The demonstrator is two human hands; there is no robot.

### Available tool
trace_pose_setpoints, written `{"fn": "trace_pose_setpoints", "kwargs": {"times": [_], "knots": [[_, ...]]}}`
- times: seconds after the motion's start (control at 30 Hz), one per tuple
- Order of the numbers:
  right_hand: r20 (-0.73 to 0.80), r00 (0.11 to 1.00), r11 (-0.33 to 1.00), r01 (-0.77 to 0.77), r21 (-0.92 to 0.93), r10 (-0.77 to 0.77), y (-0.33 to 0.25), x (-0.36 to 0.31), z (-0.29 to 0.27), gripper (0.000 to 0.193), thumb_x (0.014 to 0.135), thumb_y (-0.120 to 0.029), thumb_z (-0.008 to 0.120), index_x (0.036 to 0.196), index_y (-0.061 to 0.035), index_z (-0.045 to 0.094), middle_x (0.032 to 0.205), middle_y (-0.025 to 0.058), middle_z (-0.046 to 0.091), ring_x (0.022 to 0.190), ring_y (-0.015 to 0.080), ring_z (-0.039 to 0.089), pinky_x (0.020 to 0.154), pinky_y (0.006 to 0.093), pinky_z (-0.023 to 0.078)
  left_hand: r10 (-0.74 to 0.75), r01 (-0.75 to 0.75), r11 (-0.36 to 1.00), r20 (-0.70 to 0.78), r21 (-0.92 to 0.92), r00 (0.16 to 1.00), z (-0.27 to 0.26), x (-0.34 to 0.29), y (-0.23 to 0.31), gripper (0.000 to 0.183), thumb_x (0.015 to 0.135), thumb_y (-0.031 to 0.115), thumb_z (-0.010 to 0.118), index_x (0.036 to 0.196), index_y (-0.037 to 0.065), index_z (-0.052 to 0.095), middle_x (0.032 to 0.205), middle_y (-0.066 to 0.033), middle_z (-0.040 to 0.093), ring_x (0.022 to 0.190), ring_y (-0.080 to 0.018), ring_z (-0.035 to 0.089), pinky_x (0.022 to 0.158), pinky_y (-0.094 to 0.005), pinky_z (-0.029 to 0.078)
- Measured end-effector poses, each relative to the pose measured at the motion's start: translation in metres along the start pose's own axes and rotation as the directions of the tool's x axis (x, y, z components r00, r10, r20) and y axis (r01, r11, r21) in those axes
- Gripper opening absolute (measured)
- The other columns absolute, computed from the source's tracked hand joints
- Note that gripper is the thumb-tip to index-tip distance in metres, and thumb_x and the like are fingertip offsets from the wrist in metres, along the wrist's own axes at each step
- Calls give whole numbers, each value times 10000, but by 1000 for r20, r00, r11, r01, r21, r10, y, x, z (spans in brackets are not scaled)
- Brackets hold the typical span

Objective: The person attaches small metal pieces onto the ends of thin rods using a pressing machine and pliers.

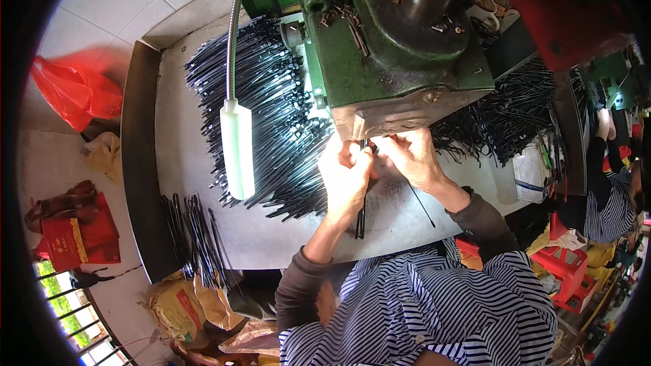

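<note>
My left hand (346,179) is closed around a few thin black rods (360,220), whose lower ends hang down toward the table's near edge. The rods' upper ends reach up against the front of a green machine (400,47). Close beside it, my right hand (412,159) has thumb and forefinger pinched together just under the machine's front face. What sits between those fingertips is too small to make out. One single thin black rod (423,207) lies slanted on the metal table (298,237), below my right wrist.
A large heap of black rods (251,108) covers the table's left, under a lit lamp (237,152) on a flexible neck. Another heap (515,112) lies right of the machine. Small metal pins (356,30) rest on top of it. A person in stripes (608,207) sits far right.
</note>
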State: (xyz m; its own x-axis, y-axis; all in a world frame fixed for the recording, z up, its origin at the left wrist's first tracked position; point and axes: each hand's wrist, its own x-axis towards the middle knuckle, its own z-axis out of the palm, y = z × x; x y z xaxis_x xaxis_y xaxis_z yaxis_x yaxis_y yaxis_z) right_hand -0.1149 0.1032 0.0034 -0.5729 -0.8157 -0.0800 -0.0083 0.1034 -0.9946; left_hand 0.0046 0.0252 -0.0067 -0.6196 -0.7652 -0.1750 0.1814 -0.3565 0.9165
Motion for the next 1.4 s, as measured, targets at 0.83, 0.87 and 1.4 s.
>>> {"fn": "trace_pose_setpoints", "kwargs": {"times": [0.83, 0.87, 1.4], "knots": [[8, 999, 985, -52, 164, 51, 2, 6, -2, 106, 878, -83, 589, 931, -4, 635, 738, 17, 615, 584, 36, 541, 451, 169, 411, -46, 49, 995, 34, -91, 998, 8, 12, -3, 268, 806, -41, 583, 1045, -30, 462, 666, -92, 602, 427, -125, 537, 384, -220, 412], [8, 999, 985, -53, 164, 52, 4, 7, -6, 106, 878, -83, 589, 931, -4, 635, 738, 17, 615, 584, 36, 541, 451, 169, 411, -46, 49, 995, 34, -92, 998, 7, 13, -1, 268, 806, -41, 583, 1045, -30, 462, 666, -92, 602, 427, -125, 537, 384, -220, 412], [249, 917, 949, -285, -133, 311, -11, -28, -7, 412, 956, -291, 513, 714, 26, 616, 524, 77, 569, 434, 118, 550, 421, 249, 434, -88, 83, 972, -9, -221, 996, 2, 8, -4, 137, 846, 28, 602, 924, 17, 490, 689, -66, 613, 587, -86, 565, 537, -201, 454]]}}
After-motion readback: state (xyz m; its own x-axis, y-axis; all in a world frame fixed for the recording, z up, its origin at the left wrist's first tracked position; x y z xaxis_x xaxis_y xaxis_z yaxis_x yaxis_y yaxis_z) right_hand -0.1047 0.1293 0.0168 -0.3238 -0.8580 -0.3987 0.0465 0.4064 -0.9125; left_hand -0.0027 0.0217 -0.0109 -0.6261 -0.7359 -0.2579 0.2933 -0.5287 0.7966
